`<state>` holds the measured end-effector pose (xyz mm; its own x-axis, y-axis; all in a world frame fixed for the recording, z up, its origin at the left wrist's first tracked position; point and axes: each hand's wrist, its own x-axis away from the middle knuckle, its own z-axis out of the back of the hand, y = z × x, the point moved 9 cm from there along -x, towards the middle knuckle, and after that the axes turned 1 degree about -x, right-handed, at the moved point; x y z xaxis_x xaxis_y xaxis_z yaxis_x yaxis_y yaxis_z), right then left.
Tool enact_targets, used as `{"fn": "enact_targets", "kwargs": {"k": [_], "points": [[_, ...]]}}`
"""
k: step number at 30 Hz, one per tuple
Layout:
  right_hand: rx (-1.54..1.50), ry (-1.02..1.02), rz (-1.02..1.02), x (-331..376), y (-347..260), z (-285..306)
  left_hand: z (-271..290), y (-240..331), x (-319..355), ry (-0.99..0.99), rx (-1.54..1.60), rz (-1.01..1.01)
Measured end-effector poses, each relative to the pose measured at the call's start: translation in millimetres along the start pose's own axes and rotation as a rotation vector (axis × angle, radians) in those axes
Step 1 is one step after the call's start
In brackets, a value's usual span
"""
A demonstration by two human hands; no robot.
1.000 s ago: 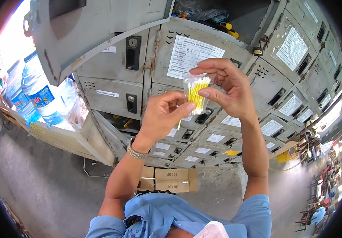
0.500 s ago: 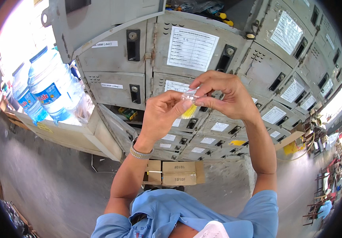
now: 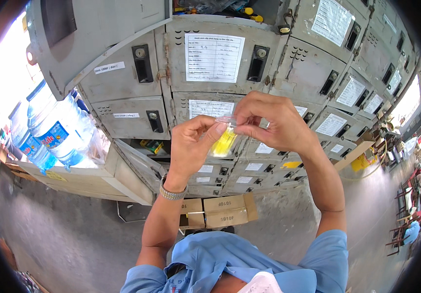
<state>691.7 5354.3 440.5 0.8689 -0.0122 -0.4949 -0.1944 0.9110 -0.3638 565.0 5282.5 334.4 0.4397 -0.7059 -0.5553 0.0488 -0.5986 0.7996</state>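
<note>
Between both hands hangs a small clear zip bag (image 3: 223,141) with something yellow inside; the kind of contents is too small to tell. My left hand (image 3: 193,144) pinches the bag's top edge at one side, thumb against the fingers. At the other side of the same edge, my right hand (image 3: 271,119) pinches it with thumb and bent fingers. A metal-band wristwatch (image 3: 173,194) circles my left wrist. Right behind the hands stand grey metal lockers (image 3: 230,53) with papers stuck on their doors.
An open locker door (image 3: 108,29) juts out at the upper left. Large water bottles (image 3: 54,129) stand on a cabinet (image 3: 108,180) at the left. Cardboard boxes (image 3: 226,212) lie on the floor before my feet. A padlock (image 3: 284,30) hangs near the open upper compartment.
The bag has come a little lower and left, and more of its yellow contents shows. Both hands keep pinching its top edge. The view has shifted slightly against the lockers.
</note>
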Motion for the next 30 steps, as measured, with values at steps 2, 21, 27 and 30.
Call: {"fn": "enact_targets", "kwargs": {"k": [2, 21, 27, 30], "points": [[0.030, 0.021, -0.013, -0.3, 5.3, -0.8, 0.2, -2.0, 1.3, -0.039, -0.062, 0.008], [-0.111, -0.018, -0.042, -12.2, 19.6, -26.7, 15.3, -6.0, 4.4, 0.038, 0.011, 0.010], [-0.101, 0.050, -0.021, -15.4, 22.8, -23.7, 18.7, -2.2, 1.7, 0.026, -0.052, -0.026], [-0.185, 0.071, -0.148, -14.7, 28.0, -23.5, 18.9, 1.2, 1.0, 0.028, -0.066, -0.040]]}}
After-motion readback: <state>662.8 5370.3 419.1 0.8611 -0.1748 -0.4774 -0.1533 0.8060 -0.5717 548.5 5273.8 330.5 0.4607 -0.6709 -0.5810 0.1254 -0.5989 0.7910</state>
